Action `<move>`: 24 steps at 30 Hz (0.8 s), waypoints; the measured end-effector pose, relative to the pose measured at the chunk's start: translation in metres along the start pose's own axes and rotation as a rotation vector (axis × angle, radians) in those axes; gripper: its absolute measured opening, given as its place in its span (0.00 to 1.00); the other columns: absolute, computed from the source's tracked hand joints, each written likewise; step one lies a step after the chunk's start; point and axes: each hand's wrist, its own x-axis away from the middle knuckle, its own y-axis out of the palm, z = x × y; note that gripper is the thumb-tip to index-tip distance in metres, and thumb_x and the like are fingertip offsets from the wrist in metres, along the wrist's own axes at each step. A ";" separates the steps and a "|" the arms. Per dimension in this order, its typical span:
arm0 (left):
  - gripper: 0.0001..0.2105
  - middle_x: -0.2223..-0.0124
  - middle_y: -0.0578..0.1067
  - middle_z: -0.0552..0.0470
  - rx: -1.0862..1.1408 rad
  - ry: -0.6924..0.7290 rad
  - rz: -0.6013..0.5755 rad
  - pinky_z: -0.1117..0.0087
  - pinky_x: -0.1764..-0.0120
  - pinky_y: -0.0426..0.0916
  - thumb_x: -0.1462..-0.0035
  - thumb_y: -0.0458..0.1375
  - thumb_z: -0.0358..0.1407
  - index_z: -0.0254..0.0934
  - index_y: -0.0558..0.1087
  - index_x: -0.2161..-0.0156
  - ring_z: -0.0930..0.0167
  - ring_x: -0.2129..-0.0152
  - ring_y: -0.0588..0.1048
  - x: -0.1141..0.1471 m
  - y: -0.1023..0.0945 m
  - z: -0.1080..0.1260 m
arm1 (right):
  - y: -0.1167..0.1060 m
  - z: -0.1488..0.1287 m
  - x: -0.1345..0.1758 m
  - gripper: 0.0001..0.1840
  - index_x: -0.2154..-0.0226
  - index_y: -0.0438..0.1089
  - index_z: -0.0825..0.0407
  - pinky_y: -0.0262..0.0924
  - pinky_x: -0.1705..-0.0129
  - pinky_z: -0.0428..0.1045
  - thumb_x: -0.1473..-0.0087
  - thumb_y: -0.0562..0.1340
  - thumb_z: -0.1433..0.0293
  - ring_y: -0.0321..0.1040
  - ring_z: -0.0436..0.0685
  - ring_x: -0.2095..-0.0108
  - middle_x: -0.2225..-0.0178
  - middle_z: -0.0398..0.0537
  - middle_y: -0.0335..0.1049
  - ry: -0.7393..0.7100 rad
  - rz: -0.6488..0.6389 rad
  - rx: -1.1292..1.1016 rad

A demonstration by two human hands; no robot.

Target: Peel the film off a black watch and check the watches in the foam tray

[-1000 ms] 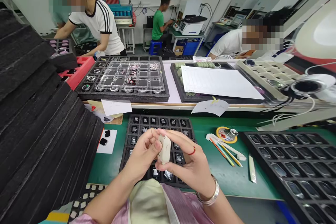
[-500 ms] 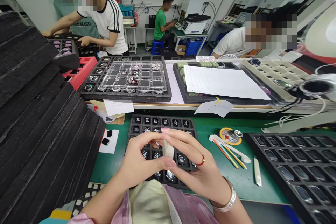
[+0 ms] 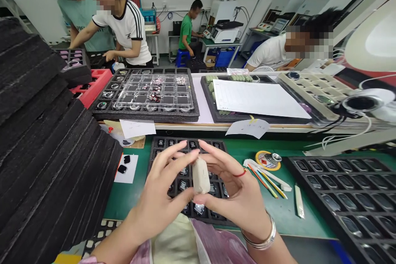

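Between my two hands is an off-white block [image 3: 201, 176] with rounded corners, held on edge. My left hand [image 3: 161, 192] grips its left side, with the thumb low and the fingertips near the top. On the other side my right hand [image 3: 241, 196] holds it the same way, thumb at the lower end and fingers arched over. What faces the right palm is hidden. Just below the hands lies a black foam tray [image 3: 152, 152] whose cells hold several dark watch-like pieces [image 3: 183, 185], partly covered by my fingers.
Stacked black foam sheets [image 3: 46, 140] rise at left. Colored sticks [image 3: 262, 179], a tape roll [image 3: 267, 160] and a white strip [image 3: 299, 202] lie right. A second foam tray [image 3: 328, 192] sits far right. The shelf bears a clear plastic tray [image 3: 154, 93] and papers [image 3: 260, 99]. Several people work beyond.
The block has turned so that more of its narrow face shows. My left fingers have lifted and straightened, and my right hand has shifted slightly. The view has moved a little.
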 end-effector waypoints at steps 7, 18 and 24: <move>0.23 0.37 0.66 0.49 0.401 -0.250 -0.060 0.65 0.45 0.66 0.30 0.50 0.31 0.52 0.59 0.33 0.66 0.47 0.70 -0.003 0.005 -0.006 | -0.002 0.004 0.004 0.38 0.40 0.65 0.38 0.68 0.42 0.58 0.50 0.73 0.76 0.71 0.61 0.46 0.44 0.47 0.71 -0.122 0.082 0.167; 0.17 0.56 0.81 0.49 0.592 -0.309 -0.102 0.72 0.57 0.72 0.41 0.66 0.40 0.38 0.77 0.48 0.67 0.61 0.78 -0.016 0.003 0.001 | -0.002 0.006 -0.001 0.32 0.40 0.65 0.41 0.58 0.33 0.61 0.43 0.66 0.79 0.69 0.57 0.44 0.46 0.42 0.73 -0.256 -0.005 0.279; 0.19 0.58 0.81 0.54 0.402 -0.195 -0.003 0.72 0.57 0.71 0.46 0.66 0.30 0.41 0.77 0.47 0.69 0.64 0.77 -0.012 0.005 -0.001 | -0.004 0.002 0.001 0.34 0.37 0.59 0.41 0.56 0.34 0.64 0.42 0.68 0.72 0.57 0.64 0.35 0.37 0.50 0.61 -0.293 -0.107 0.314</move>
